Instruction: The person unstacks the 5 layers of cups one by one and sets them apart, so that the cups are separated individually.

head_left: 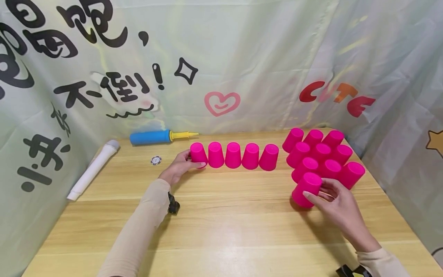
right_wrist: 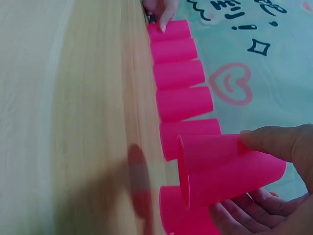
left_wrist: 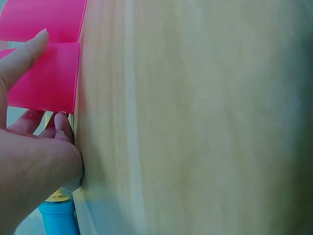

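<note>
With fingers (left_wrist: 63,125) half-curled, my left hand (head_left: 178,167) is gripping one of five aligned cups (head_left: 233,156); my right hand (head_left: 340,207), one raised cup (head_left: 306,189), nine standing beyond. Left of all fingers, one chip (head_left: 156,160) is lying.

Curtained booth — printed cloth (head_left: 270,57), wooden table (head_left: 235,234)

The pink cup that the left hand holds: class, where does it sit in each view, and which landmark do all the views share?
Head: pink cup left of centre, left end of the row of cups.
Left wrist: pink cup at upper left, below the next cup.
Right wrist: pink cup near top centre, at the row's far end.
Shared landmark: the left hand, gripping it in every view.
</note>
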A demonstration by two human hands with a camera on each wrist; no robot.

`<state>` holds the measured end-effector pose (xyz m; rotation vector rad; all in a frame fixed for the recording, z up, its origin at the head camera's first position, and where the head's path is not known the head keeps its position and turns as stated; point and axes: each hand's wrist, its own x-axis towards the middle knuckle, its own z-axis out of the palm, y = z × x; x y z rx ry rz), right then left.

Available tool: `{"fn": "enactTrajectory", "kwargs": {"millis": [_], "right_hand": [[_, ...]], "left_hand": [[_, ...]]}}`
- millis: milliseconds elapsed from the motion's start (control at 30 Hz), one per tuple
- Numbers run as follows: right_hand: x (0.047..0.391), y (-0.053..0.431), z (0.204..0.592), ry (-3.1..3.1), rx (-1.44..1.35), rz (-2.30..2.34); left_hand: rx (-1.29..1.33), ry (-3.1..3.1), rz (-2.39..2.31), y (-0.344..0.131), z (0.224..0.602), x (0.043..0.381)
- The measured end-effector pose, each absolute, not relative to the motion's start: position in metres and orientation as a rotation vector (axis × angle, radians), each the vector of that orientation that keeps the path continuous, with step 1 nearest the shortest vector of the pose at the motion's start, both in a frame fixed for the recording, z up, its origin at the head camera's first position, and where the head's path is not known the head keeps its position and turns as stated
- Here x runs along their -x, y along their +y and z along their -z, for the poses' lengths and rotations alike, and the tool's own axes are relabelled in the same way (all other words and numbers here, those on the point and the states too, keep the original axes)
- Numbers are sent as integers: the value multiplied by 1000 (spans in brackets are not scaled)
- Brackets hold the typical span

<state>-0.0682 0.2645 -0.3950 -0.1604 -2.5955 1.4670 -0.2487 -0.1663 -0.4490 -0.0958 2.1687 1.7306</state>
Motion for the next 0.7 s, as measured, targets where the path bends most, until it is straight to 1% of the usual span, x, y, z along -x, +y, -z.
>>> {"fn": "enactTrajectory", "kwargs": {"millis": [700], "right_hand": [[71,284,414,-2521,254,-1561]], "left_hand": [[102,2164,-1737,-166,448,248]]}}
